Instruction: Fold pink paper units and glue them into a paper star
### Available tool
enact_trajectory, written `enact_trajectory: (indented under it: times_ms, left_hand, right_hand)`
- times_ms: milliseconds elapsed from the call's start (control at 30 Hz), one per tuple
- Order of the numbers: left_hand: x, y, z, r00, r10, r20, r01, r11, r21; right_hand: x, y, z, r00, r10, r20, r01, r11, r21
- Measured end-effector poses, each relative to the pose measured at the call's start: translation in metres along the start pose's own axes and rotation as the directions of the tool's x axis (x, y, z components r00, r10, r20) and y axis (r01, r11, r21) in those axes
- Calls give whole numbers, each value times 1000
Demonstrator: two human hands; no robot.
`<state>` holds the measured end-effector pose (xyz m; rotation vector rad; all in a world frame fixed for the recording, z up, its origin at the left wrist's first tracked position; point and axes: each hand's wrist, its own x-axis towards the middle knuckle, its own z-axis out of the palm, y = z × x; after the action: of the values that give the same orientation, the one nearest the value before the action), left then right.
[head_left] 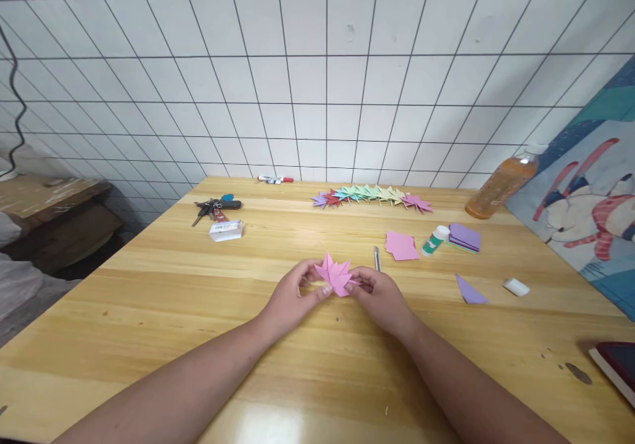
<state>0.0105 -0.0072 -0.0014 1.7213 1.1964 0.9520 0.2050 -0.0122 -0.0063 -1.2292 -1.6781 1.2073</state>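
Observation:
A pink folded-paper leaf [337,276] with several pointed tips is held upright between both hands, just above the wooden table [198,298]. My left hand [292,295] pinches its left side, with the thumb in front and the fingers behind. My right hand [381,296] grips the right edge between thumb and fingers. Just beyond my right hand lies a utility knife [378,259], partly hidden by it. A pink paper stack [402,245] and a glue stick [435,240] lie farther right. Near the wall, similar folded leaves [370,195] form a multicoloured row.
Purple-topped paper squares [464,237], a purple paper triangle [470,290] and a white eraser [516,287] lie on the right. A tilted-looking bottle [503,182] stands behind them. On the left are keys [217,208] and a small white box [226,231]; markers [275,179] lie by the wall.

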Motion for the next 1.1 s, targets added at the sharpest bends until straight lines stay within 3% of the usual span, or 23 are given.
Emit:
enact_trajectory:
  times_ms: [67, 100, 233, 333, 433, 567, 733, 900, 1000, 1100]
  left_hand:
    - [2, -1, -4, 985, 60, -161, -40, 991, 125]
    - [3, -2, -7, 976, 116, -184, -80, 978, 194]
    - [3, 2, -11, 953, 304, 14, -285, 878, 385]
    - [-1, 8, -10, 920, 353, 171, -392, 804, 447]
    - [-5, 12, -8, 867, 346, 358, -490, 721, 490]
    - [-8, 7, -4, 802, 220, 555, -548, 643, 536]
    - [-7, -3, -1, 865, 119, 488, -447, 625, 640]
    - [-7, 3, -5, 916, 145, 373, -371, 661, 652]
    - [-10, 7, -7, 920, 227, 318, -377, 728, 573]
    - [-10, 6, -8, 930, 268, 250, -359, 805, 473]
  right_hand:
    - [2, 1, -7, 997, -59, -47, 48, 977, -208]
    - [2, 0, -11, 991, -108, -76, 77, 940, -333]
    - [2, -6, -26, 934, -304, -186, 95, 715, -692]
    - [-3, -8, -33, 936, -287, -206, 4, 594, -805]
    - [-7, -4, -37, 956, -217, -195, -63, 499, -864]
    - [-9, 2, -38, 976, -168, -140, -47, 463, -885]
    - [-8, 3, -36, 980, -151, -131, -49, 452, -891]
    - [-6, -3, -45, 951, -239, -194, -61, 473, -879]
    - [-5, -2, -66, 893, -281, -351, -195, 462, -865]
    - [-4, 7, -87, 852, -235, -468, -338, 435, -834]
